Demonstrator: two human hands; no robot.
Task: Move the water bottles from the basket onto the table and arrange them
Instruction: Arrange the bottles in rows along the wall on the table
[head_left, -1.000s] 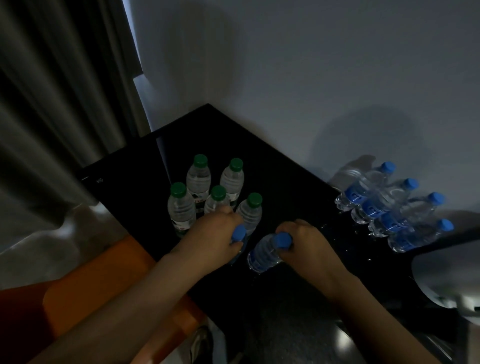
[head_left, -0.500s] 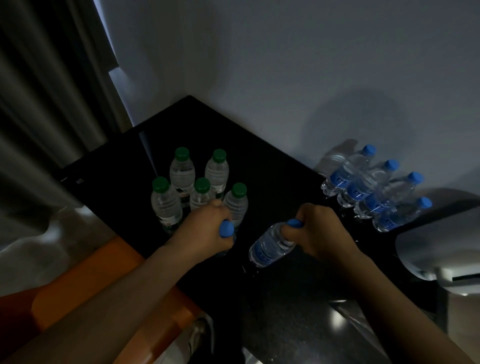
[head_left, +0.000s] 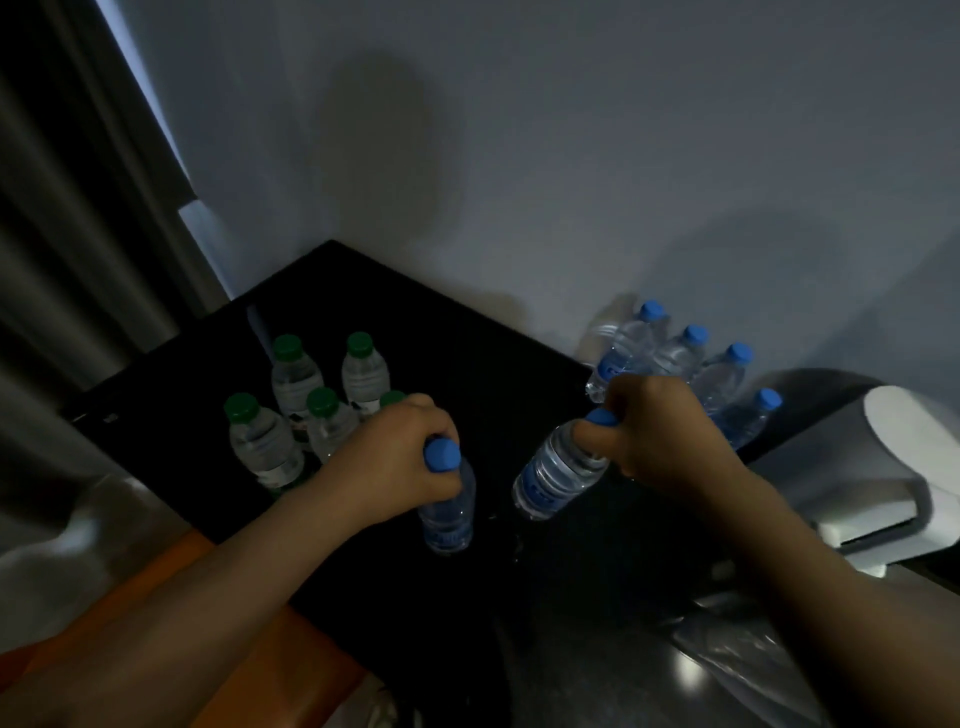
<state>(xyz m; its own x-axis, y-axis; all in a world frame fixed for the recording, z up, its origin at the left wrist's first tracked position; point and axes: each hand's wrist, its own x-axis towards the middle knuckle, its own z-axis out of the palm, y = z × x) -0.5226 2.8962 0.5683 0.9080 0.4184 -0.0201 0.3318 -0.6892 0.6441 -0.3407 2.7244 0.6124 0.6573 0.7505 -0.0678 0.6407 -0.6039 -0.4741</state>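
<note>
My left hand (head_left: 395, 457) grips the neck of a blue-capped water bottle (head_left: 449, 512) that stands near the front of the black table (head_left: 467, 364). My right hand (head_left: 660, 431) holds a second blue-capped bottle (head_left: 553, 475) by its neck, tilted with its base pointing down-left just above the table. Several green-capped bottles (head_left: 262, 441) stand grouped at the left, partly behind my left hand. Several blue-capped bottles (head_left: 727, 374) stand in a row by the wall at the right. No basket is recognisable in view.
A white wall backs the table and a dark curtain (head_left: 78, 234) hangs at the left. A white object (head_left: 909, 467) sits at the right edge. An orange surface (head_left: 234, 649) lies below the table's front left. Crumpled plastic (head_left: 743, 654) lies at the bottom right.
Both hands moved apart. My right hand carried its bottle right, toward the blue-capped row. My left hand's bottle now shows below the hand, standing on the table.
</note>
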